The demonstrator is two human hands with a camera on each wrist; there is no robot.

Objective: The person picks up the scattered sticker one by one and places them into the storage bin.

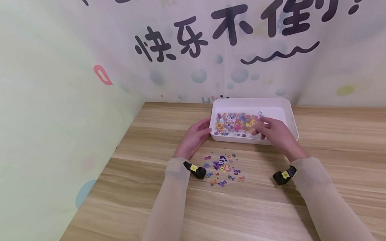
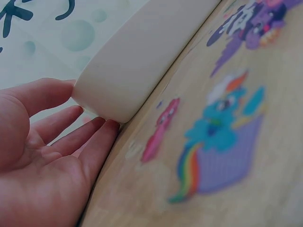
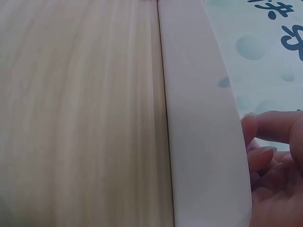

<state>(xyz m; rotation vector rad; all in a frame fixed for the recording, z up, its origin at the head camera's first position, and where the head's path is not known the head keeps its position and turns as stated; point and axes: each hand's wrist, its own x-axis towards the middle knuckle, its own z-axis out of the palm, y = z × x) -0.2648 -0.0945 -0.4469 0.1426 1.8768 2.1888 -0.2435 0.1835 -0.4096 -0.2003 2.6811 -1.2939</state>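
Note:
A white tray (image 1: 289,115) stands on the wooden table and holds a sheet of colourful cartoon stickers (image 1: 232,122). My left hand (image 1: 208,127) rests open against the tray's near left corner; in the left wrist view its straight fingers (image 2: 90,130) touch the tray wall (image 2: 132,61). My right hand (image 1: 259,125) reaches over the tray's front rim, and its curled fingers pinch the right edge of the sheet. In the right wrist view those fingers (image 3: 265,151) show just past the tray wall (image 3: 199,118). A second sticker sheet (image 1: 223,169) lies on the table between my wrists, and it also shows close up as pony stickers (image 2: 222,137).
The table (image 1: 339,147) stretches wide to the right and towards me. A printed backdrop with dark characters (image 1: 215,32) stands right behind the tray. A pale wall panel (image 1: 52,129) closes off the left side along the table's left edge.

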